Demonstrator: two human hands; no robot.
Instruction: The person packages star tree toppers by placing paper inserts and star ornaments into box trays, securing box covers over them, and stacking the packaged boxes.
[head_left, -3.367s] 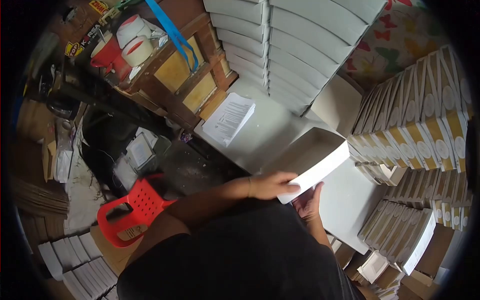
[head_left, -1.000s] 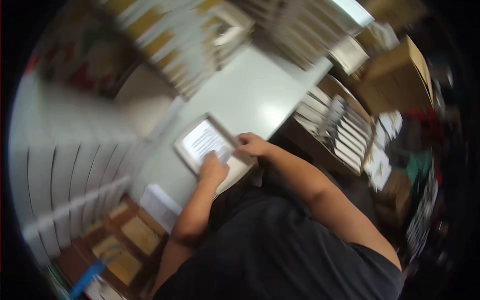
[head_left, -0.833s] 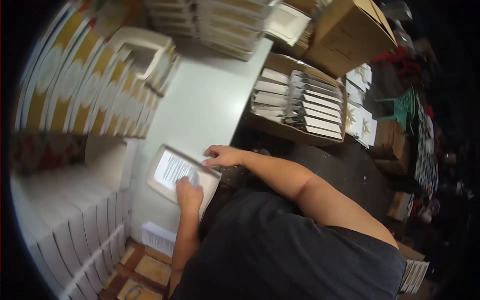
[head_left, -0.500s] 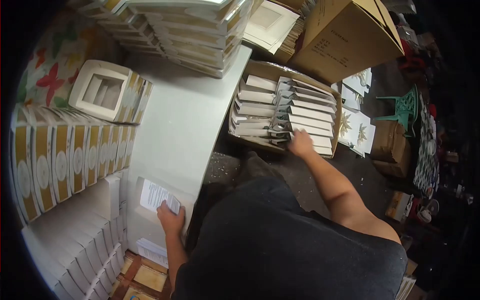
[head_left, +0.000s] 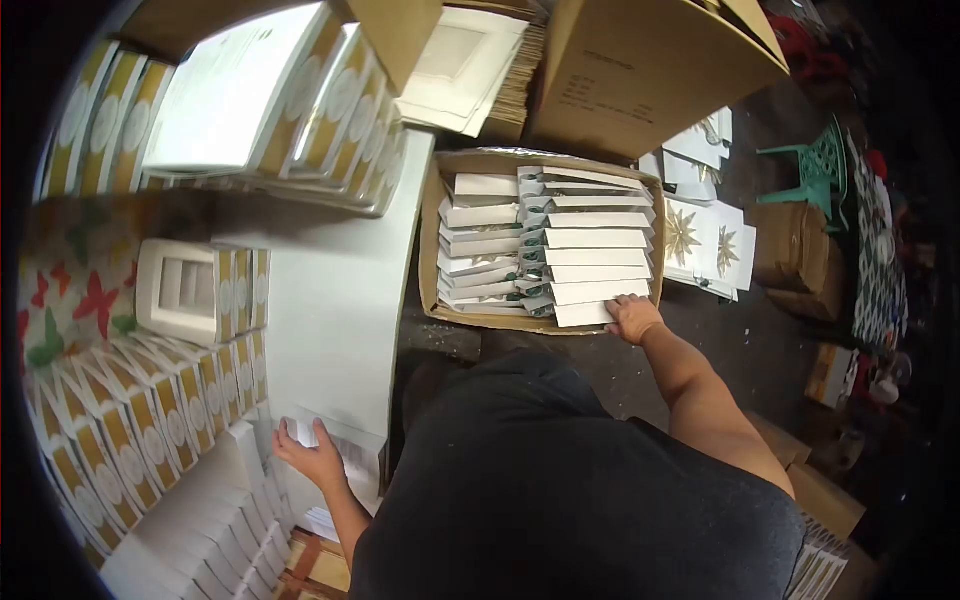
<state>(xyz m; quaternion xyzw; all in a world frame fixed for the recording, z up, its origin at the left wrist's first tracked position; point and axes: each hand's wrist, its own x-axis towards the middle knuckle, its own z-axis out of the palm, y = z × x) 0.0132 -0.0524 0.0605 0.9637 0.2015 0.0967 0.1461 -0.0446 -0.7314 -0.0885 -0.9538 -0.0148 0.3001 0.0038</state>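
My right hand (head_left: 635, 318) has its fingers curled over the outer corner of the front white card (head_left: 585, 301). That card lies in an open cardboard box (head_left: 430, 280) holding two rows of white cards with dark green bits along the middle. My left hand (head_left: 315, 455) is above the near end of the white table (head_left: 335, 280), thumb and fingers apart. Close beside it lies a see-through or pale flat piece (head_left: 358, 445); I cannot tell whether the fingers touch it. A white patch, perhaps paper, shows behind the fingertips.
Gold-and-white boxes (head_left: 150, 430) line the left side, with white boxes (head_left: 200, 510) below and more boxes (head_left: 240, 100) stacked at the table's far end. A windowed white box (head_left: 180, 290) stands beside them. Beyond are a tall carton (head_left: 620, 80), star-decorated cards (head_left: 690, 235) and a green chair (head_left: 810, 170).
My right hand has moved from the middle of the box to the front card's outer corner. My left hand, earlier on a printed paper, has shifted left with its fingers spread.
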